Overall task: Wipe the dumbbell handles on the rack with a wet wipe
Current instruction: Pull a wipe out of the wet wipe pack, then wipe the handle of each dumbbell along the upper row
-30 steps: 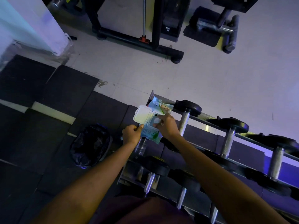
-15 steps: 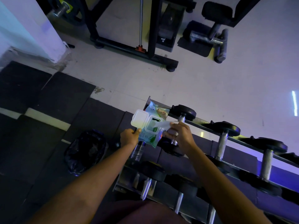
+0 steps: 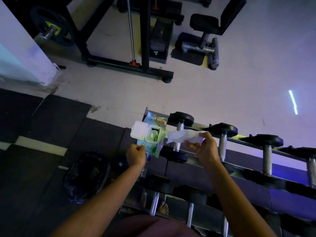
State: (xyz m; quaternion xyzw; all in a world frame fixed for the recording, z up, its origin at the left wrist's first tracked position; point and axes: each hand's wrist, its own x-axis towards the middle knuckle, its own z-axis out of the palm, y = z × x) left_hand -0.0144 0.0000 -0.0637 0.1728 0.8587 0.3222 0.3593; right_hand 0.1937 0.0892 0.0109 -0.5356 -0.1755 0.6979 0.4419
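My left hand grips the lower edge of a green-and-white wet wipe pack whose white lid stands flipped open to the left. My right hand pinches a white wet wipe that hangs free just right of the pack's opening. Both are held over the left end of the dumbbell rack. Behind the wipe lies the first dumbbell, black ends with a metal handle. More dumbbells line the top tier to the right, and others sit on the lower tier.
A dark bin bag sits on the black floor mats left of the rack. A black machine frame and a bench with a loose dumbbell stand on the pale floor beyond. A white pillar is at far left.
My right hand has drawn the wipe out of the pack and moved to the right; the wipe now hangs wholly clear of the opening. My left hand still holds the pack.
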